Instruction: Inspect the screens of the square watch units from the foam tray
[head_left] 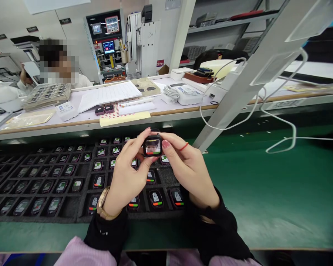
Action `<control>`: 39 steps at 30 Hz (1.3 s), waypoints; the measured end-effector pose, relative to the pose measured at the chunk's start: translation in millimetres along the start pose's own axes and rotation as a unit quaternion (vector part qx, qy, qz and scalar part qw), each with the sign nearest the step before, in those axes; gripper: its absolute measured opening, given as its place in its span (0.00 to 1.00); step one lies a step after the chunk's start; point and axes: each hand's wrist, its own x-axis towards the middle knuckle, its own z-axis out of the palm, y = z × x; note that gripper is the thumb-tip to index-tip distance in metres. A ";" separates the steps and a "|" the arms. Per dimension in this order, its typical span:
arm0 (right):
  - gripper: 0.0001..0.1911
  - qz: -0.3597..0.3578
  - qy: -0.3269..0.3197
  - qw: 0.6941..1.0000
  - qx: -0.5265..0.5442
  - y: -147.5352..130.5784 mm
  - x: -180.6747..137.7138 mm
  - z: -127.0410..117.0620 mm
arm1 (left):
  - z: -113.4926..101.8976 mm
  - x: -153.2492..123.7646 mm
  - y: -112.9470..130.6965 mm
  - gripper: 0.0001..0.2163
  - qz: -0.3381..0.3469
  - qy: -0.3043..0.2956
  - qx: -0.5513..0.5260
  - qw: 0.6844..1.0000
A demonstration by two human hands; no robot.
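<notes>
I am holding a small watch body point(152, 146) up between both hands, just above the black foam tray point(80, 207) that is lying on the green table point(266, 207). My left hand point(126, 177) is pinching the watch body's left edge, thumb below and fingers point(140, 137) curling over the top. My right hand point(190, 170) is pinching the right edge, its fingers point(166, 142) pressing against the case; a red band is sitting around one of them. The lit screen is facing me, showing a picture with a red and green bar under it.

The tray is carrying rows of similar watch bodies point(155, 197) in separate pockets, many with lit screens, and a few pockets near the front left are looking empty. I am wearing a gold wristwatch point(103, 207) on my left wrist and dark sleeves on both arms.

Beyond the tray, a raised white shelf point(183, 107) is bearing a sheet of paper point(108, 94), two more watch bodies point(104, 109), and a coiled white cable point(170, 91). A slanted metal post point(246, 77) is crossing the right side with white wires hanging from it. Another person point(58, 66) is sitting at the far left behind the shelf.
</notes>
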 end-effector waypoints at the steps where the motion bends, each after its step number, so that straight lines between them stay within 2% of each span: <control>1: 0.14 -0.001 -0.001 1.000 0.001 -0.1 0.2 0.0 | 0.0 0.1 0.0 0.29 0.001 0.000 0.001 1.000; 24: 0.15 -0.024 -0.009 1.000 0.015 5.8 3.9 0.1 | 1.1 3.4 -3.6 0.26 0.007 0.002 -0.004 1.000; 39: 0.15 0.023 -0.012 1.000 0.010 5.8 4.1 -0.4 | -0.5 3.5 -3.1 0.28 -0.025 -0.001 -0.007 1.000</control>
